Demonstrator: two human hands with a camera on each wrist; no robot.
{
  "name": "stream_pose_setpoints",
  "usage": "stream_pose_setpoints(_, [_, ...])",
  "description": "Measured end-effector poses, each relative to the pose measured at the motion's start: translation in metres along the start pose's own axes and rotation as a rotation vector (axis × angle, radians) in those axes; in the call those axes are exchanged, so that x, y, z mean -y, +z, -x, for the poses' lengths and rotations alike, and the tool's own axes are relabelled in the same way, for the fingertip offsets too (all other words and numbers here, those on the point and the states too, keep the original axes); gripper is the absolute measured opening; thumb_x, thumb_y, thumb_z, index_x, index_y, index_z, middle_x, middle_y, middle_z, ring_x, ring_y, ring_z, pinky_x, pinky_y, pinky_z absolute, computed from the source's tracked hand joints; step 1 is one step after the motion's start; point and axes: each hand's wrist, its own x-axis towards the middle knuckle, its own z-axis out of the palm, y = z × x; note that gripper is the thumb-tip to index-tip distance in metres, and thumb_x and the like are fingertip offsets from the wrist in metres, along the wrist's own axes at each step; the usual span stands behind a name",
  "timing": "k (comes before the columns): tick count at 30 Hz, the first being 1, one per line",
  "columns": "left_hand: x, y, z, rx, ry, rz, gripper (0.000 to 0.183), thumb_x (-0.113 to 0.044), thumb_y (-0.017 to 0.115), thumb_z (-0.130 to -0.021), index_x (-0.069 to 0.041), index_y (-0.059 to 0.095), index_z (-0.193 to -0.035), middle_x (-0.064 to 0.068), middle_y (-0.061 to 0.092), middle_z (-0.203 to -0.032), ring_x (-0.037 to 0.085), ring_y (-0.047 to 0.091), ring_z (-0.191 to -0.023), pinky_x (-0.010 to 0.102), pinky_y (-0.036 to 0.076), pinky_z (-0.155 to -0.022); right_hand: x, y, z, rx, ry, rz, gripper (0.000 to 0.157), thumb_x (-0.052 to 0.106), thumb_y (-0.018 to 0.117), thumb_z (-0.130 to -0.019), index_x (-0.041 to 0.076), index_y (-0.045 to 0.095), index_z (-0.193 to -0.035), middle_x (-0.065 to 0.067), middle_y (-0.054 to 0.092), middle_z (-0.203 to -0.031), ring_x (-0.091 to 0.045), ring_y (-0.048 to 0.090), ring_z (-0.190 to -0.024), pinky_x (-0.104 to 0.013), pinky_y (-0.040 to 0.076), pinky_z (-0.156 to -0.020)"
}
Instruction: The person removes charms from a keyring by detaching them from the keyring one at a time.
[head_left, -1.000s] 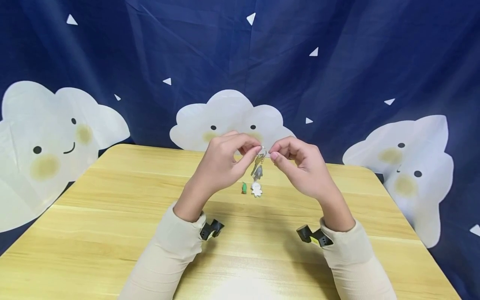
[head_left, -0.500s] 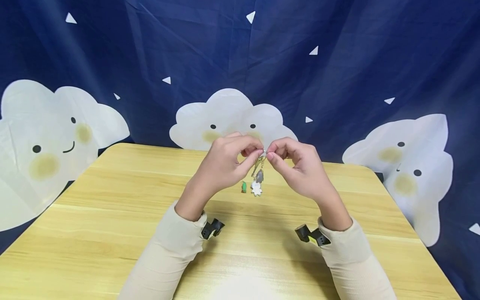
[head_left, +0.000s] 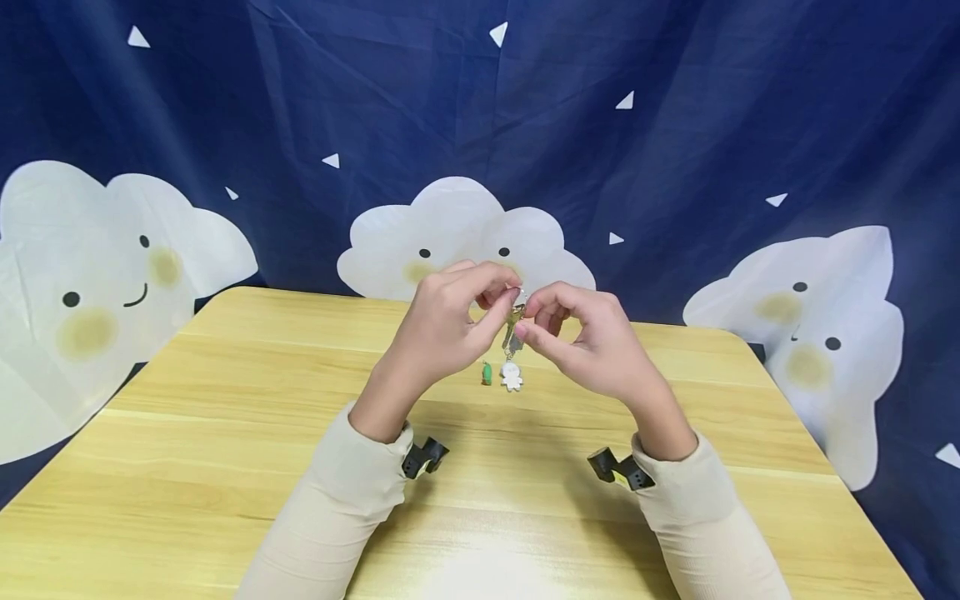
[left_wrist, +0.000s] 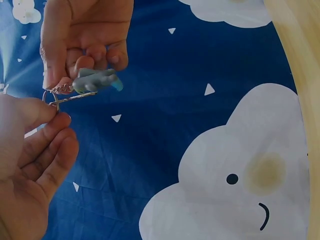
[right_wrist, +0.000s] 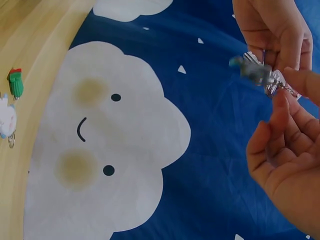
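My left hand (head_left: 448,325) pinches a metal key ring (left_wrist: 56,104) above the far part of the table. From the ring extend a key (left_wrist: 77,97) and a short chain (left_wrist: 62,88) bearing a grey charm (left_wrist: 94,80) with a blue tip. At the right, my right hand (head_left: 600,346) pinches the chain close to the ring, its other fingers curled behind the charm. Below the hands, a white figure charm (head_left: 512,377) and a small green cactus charm (head_left: 487,374) with a red end lie on the table. Fingertips partly hide the ring.
The light wooden table (head_left: 225,433) runs back to a dark blue curtain (head_left: 420,92) printed with white clouds and triangles. A black wrist camera (head_left: 425,457) sits on the left cuff, another camera (head_left: 621,469) on the right.
My right hand has shifted left and its fingertips now sit lower, beside the key and the grey charm. Earlier they were up at the ring. The left hand still holds the ring.
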Motion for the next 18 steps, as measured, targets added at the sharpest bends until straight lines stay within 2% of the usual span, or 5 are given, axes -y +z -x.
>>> stream_pose_setpoints(11, [0.0007,-0.0001,0.0006,-0.013,0.014,0.004,0.007,0.003,0.064,-0.091,-0.004,0.066,-0.090,0.001,0.065,-0.075,0.014,0.058,-0.070,0.023,0.051,-0.066,-0.0016,0.0034,0.0004,-0.079,-0.093,0.028,0.009,-0.001,0.070,-0.090,0.008,0.072,-0.090,0.009,0.064,-0.074,-0.009,0.056,-0.068,-0.021,0.045,-0.062])
stream_pose_setpoints(18, [-0.0001,-0.0008,0.0004,0.035,-0.030,0.040,0.006,0.001,0.061,-0.091,-0.004,0.063,-0.091,0.002,0.061,-0.075,0.014,0.058,-0.072,0.024,0.051,-0.068,-0.0019,0.0027,-0.0013,-0.133,-0.150,0.035,0.011,0.000,0.068,-0.090,0.008,0.075,-0.086,0.006,0.064,-0.074,-0.009,0.053,-0.062,-0.019,0.042,-0.056])
